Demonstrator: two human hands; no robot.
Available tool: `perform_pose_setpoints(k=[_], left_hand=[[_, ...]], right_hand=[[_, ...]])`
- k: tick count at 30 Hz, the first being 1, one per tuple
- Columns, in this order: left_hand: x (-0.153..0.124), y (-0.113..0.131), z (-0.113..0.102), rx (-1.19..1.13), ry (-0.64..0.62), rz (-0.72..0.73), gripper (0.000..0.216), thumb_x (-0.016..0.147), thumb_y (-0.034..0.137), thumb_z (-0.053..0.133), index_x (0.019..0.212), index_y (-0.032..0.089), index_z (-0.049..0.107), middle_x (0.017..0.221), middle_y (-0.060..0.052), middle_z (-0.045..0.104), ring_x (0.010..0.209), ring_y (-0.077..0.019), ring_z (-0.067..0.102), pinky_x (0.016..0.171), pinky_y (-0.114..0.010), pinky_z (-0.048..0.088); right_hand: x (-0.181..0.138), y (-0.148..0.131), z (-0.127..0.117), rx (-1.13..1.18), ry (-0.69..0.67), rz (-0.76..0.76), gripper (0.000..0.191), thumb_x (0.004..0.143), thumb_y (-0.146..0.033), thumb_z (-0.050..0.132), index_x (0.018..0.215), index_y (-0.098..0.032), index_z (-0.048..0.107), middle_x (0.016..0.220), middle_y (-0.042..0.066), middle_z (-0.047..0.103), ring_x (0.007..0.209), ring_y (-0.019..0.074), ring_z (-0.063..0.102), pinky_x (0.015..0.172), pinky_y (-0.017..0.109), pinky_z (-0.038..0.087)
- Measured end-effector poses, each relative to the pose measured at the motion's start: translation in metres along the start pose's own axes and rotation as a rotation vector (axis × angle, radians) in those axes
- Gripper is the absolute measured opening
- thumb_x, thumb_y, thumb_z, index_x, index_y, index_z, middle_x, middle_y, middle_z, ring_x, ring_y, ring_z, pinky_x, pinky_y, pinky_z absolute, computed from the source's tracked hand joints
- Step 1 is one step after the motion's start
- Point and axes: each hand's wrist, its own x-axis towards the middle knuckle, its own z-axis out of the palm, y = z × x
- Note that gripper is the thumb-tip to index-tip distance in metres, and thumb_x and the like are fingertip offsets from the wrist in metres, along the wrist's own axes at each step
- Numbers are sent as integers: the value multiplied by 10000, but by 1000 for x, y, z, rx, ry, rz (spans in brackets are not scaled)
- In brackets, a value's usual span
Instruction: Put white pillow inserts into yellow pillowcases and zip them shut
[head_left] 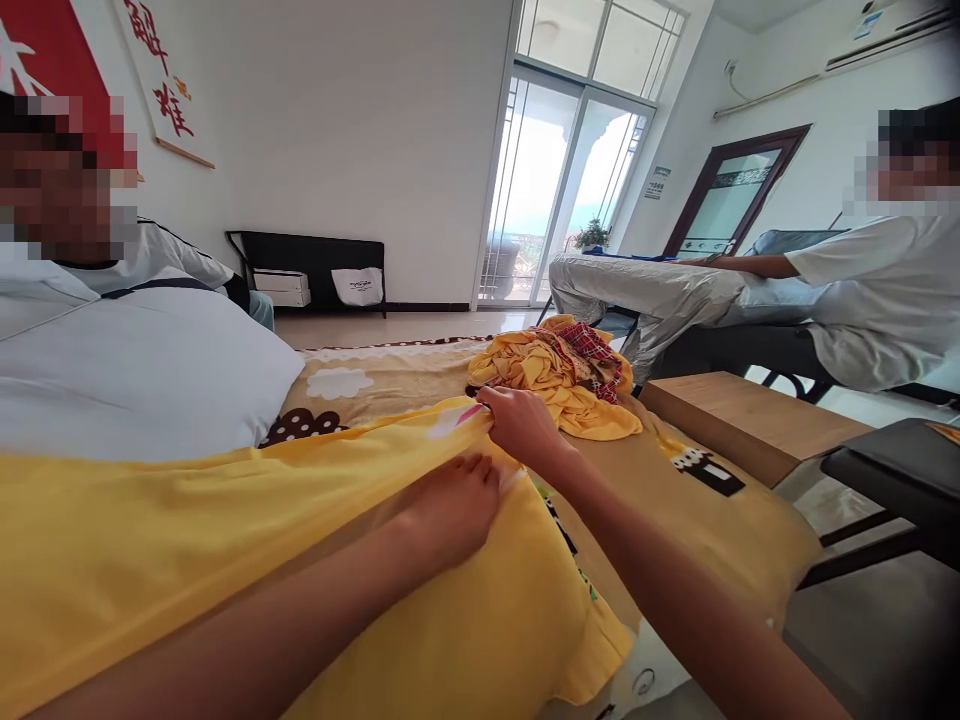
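At the left is a white bulky thing, perhaps a pillow [165, 370], and just before it the yellow cloth [247, 505] begins. Its upper layer is a long strip; the long axis goes from the left edge of the view to the right and slightly away, and ends at the hands. It looks thin, soft and mostly plain, drawn rather straight, with a small white and pink print near the right end. Below this strip, the other part spreads wide and smooth towards the wearer. The left hand [461, 505] is between these two parts, its fingers bent; whether it grips anything, I cannot tell. Just above and to the right, the right hand [517, 425] is closed on the strip's end, so it is the nearer one to this edge. Behind it lies a crumpled heap [547, 365], on the patterned sheet [720, 530].
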Motion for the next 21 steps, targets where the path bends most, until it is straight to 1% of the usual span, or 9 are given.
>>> perform_pose_setpoints(k=[3, 5, 7, 9, 11, 13, 15, 17, 21], left_hand=[[-40, -3, -12, 152, 166, 87, 330, 906, 128, 398, 1173, 160, 589, 1148, -167, 642, 1137, -306, 567, 913, -432, 456], [-50, -15, -23, 236, 268, -81, 364, 905, 166, 412, 1245, 189, 539, 1194, -169, 615, 1159, -334, 539, 913, -475, 438], [-48, -30, -33, 237, 201, -287, 325, 870, 148, 427, 1154, 180, 581, 1095, -155, 648, 1035, -319, 593, 821, -446, 468], [-43, -40, -42, 189, 100, -371, 253, 822, 107, 424, 967, 184, 616, 924, -106, 674, 881, -276, 629, 702, -381, 473], [-41, -40, -49, 158, 84, -370, 205, 783, 97, 434, 861, 190, 599, 846, -77, 673, 819, -257, 637, 638, -347, 449], [-43, -33, -54, 160, 99, -344, 181, 752, 96, 453, 831, 191, 586, 831, -72, 674, 811, -257, 644, 620, -336, 432], [-47, -25, -56, 178, 78, -321, 197, 740, 78, 444, 821, 191, 583, 806, -71, 674, 784, -252, 652, 598, -325, 415], [-51, -19, -55, 208, 35, -294, 232, 744, 59, 419, 837, 192, 584, 780, -71, 674, 738, -246, 659, 564, -317, 397], [-59, -13, -48, 252, -95, -166, 283, 765, 51, 389, 910, 192, 587, 737, -61, 686, 610, -244, 655, 494, -320, 373]], right_hand=[[-9, -4, -6, 33, 22, 9, 281, 758, -124, 510, 1001, -187, 637, 963, 81, 699, 841, 221, 640, 636, 273, 335], [-14, -7, -11, 64, 37, 14, 253, 746, -117, 521, 955, -175, 651, 935, 83, 699, 826, 216, 634, 635, 272, 332], [-18, -4, -14, 96, 50, -3, 213, 752, -129, 543, 918, -182, 666, 891, 59, 700, 800, 191, 624, 646, 264, 342], [-19, 8, -12, 339, -42, -27, 157, 744, -188, 625, 890, -191, 682, 819, 23, 695, 754, 157, 609, 663, 245, 368], [-17, 28, -1, 800, -172, 69, 206, 700, -299, 728, 866, -182, 690, 754, 0, 681, 702, 125, 591, 670, 222, 401], [-12, 49, 18, 1178, -210, 267, 317, 725, -435, 716, 878, -160, 678, 744, 5, 675, 668, 102, 578, 650, 202, 422], [-6, 62, 43, 1280, -169, 431, 400, 817, -530, 594, 900, -144, 656, 760, 26, 678, 647, 94, 581, 610, 194, 435], [2, 64, 67, 1335, -203, 499, 434, 873, -542, 511, 906, -130, 643, 784, 59, 691, 648, 109, 610, 594, 208, 465], [21, 50, 97, 1510, -344, 546, 299, 834, -402, 613, 877, -108, 639, 759, 107, 710, 669, 182, 670, 653, 309, 552]])
